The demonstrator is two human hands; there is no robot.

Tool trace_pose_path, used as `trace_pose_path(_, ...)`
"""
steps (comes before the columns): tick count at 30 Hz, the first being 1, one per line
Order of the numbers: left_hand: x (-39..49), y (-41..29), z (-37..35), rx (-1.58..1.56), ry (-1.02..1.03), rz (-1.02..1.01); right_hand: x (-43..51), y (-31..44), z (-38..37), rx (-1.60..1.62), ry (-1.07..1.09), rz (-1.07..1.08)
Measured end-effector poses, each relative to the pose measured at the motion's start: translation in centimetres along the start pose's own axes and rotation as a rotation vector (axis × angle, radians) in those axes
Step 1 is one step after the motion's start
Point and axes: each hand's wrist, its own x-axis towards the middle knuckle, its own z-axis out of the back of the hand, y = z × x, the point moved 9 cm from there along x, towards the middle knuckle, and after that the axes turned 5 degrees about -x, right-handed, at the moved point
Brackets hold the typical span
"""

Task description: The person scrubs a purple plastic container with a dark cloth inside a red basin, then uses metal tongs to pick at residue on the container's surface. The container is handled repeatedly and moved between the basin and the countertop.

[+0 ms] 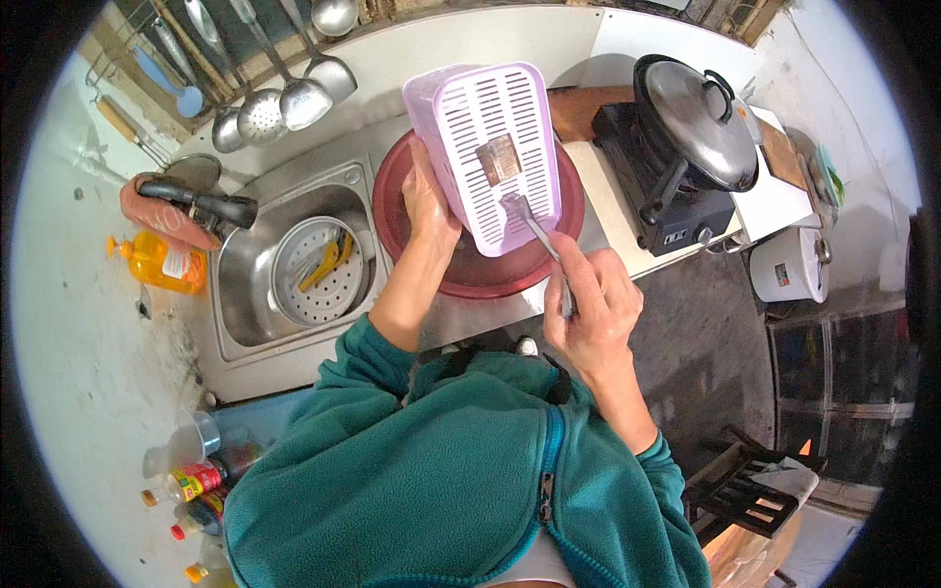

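Observation:
A light purple plastic basket (448, 198) with a slotted bottom is tilted so that its underside faces me, above a dark red plastic basin (485, 283). On that underside is a worn, brownish label (500, 159). My left hand (430, 202) grips the basket by its left side. In my right hand (595, 301) is a metal utensil (540, 231), perhaps a fork or spoon, its tip at the slotted bottom just below the label. The far side of the basket and the basin's contents are mostly hidden.
Left of the basin, a steel sink (250, 323) holds a perforated metal strainer (323, 305) with a yellow-handled tool. An orange soap bottle (165, 264) is beside it. A lidded wok (698, 125) sits on a black stove (680, 224) at right. Metal ladles hang above the sink.

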Motion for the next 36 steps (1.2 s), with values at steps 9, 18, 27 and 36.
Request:
trace_pose_path(9,0.4,3.0,0.3,-0.04,0.071,0.155,0.9,0.3,0.1,-0.035,0.046,-0.031)
trace_pose_path(18,0.3,2.0,0.1,-0.073,0.076,0.099,0.8,-0.7,1.0,-0.043,-0.032,-0.082)
trace_pose_path(27,-0.1,1.1,-0.6,0.018,0.106,0.042,0.5,-0.7,0.5,-0.022,-0.002,-0.046)
trace_pose_path(36,0.1,0.7,-0.4,0.075,0.032,-0.017,0.6,-0.5,0.6,0.147,-0.026,-0.103)
